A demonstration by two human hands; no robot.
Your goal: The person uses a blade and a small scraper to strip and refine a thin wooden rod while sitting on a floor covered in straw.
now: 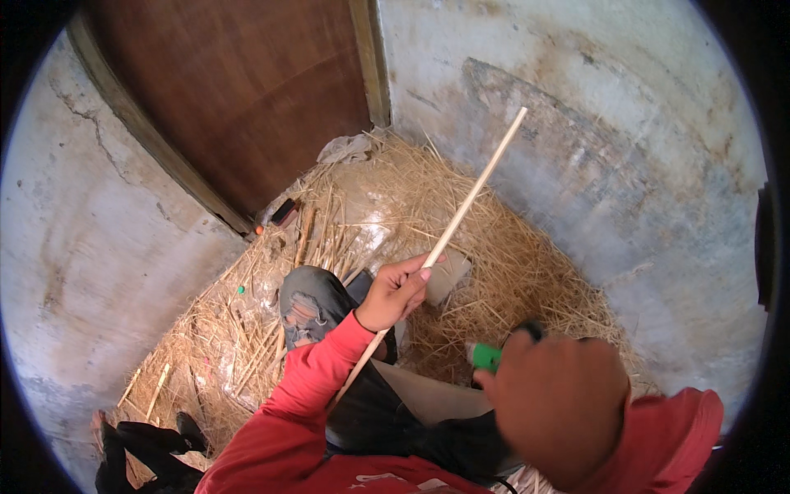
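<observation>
My left hand (395, 292) is closed around a long pale bamboo stick (469, 202) that slants from near my lap up to the right, toward the wall. Close to the camera, my right hand (559, 403) grips a tool with a green and black handle (487, 356); its blade is hidden behind the hand. Both sleeves are red. My bent knee in torn grey jeans (309, 309) sits just left of the left hand.
Straw and thin bamboo strips (329, 239) cover the floor in a corner between grey plaster walls (625, 165) and a brown wooden door (247, 90). A small dark object (284, 212) lies by the door. A flat grey piece (448, 276) rests on the straw. Black cloth (144, 453) lies lower left.
</observation>
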